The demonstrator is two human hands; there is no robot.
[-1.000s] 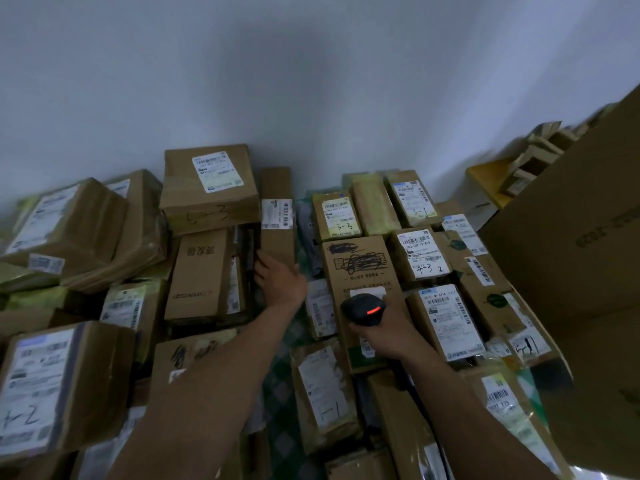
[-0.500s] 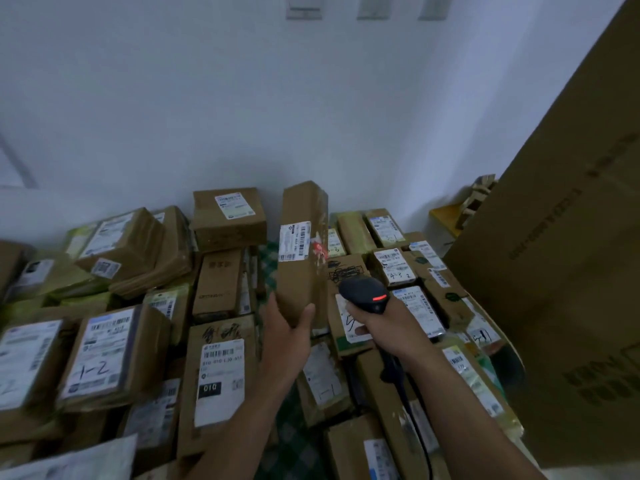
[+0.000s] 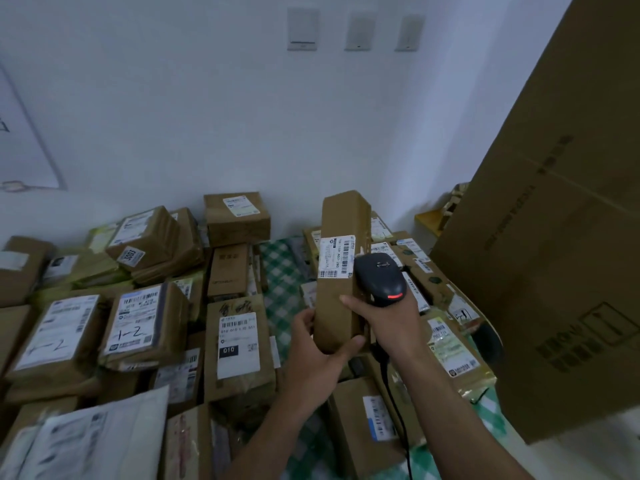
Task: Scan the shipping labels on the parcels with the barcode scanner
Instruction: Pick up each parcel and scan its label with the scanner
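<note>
The left hand (image 3: 318,344) is gripping the stiff, likely light brown cardboard parcel (image 3: 337,306) low down. At three o'clock, the right hand (image 3: 391,317) is clutching a black scanner (image 3: 379,277).

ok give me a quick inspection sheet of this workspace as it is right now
surface: green checked cloth, mostly covered by parcels
job's things: narrow parcel held upright, label facing the camera; scanner close beside the label, red light on
clutter: labelled parcels piled all round, some stacked
hands: left hand grips the narrow parcel's lower end; right hand holds the scanner
cables: black cable hangs from the scanner
surroundings: white wall with three switch plates; big cardboard box at right
</note>
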